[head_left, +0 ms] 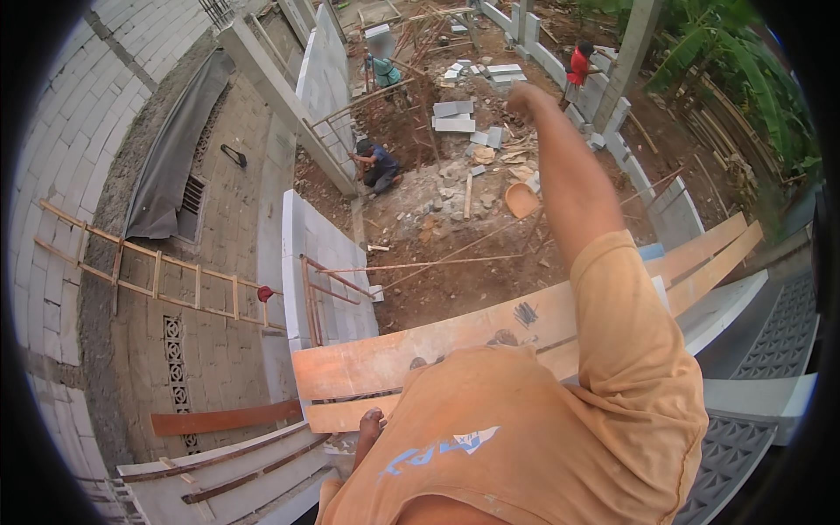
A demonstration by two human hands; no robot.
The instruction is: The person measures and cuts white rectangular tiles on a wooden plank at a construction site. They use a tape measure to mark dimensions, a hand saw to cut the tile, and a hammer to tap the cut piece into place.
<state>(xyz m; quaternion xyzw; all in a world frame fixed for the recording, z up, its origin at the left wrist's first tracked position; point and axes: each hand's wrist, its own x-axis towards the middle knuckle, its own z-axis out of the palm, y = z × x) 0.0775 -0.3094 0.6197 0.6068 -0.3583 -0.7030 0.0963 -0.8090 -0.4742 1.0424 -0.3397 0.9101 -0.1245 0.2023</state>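
My right arm stretches far out over the building site. At its end my right hand (522, 99) is raised in the air with the fingers curled in, small in view, and nothing shows in it. My left hand (372, 426) hangs low by my side, its fingers curled, close to the near edge of a wooden plank (350, 415); whatever lies inside its grip is hidden. Beneath me a wider orange-brown plank (376, 359) runs across, with my toes on it. A small pile of thin grey pieces like nails (525, 313) lies on that plank.
Below are a crouching person (378, 166), a person in teal (383, 72) and one in red (579, 66). Pale blocks (453, 124) and an orange basin (521, 200) lie on rubble. Thin scaffold bars (437, 264) cross ahead. A wooden ladder (157, 273) lies left.
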